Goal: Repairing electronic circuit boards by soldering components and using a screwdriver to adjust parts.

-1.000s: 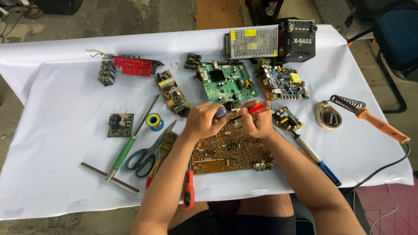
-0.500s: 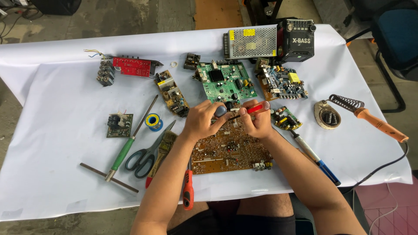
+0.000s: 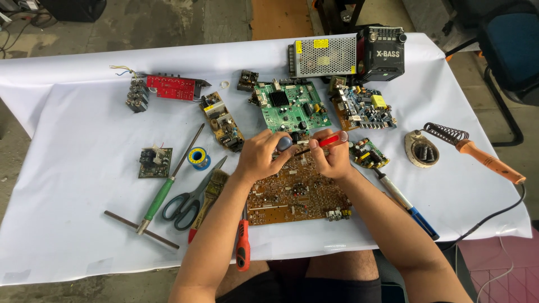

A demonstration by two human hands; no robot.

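The brown circuit board (image 3: 297, 191) lies flat on the surface, just under both hands. The right hand (image 3: 332, 159) has its grip clamped on a red-handled tool (image 3: 321, 143) — long axis pointing left toward the left hand (image 3: 259, 157), whose fingers pinch a small grey part (image 3: 284, 143) above the board.

Both forearms are extended forward from the lower edge of the view and angled inward. The left hand (image 3: 259, 155) is curled, fingers bent downward; the right hand (image 3: 331, 155) is closed in a pinch, the two held just apart.
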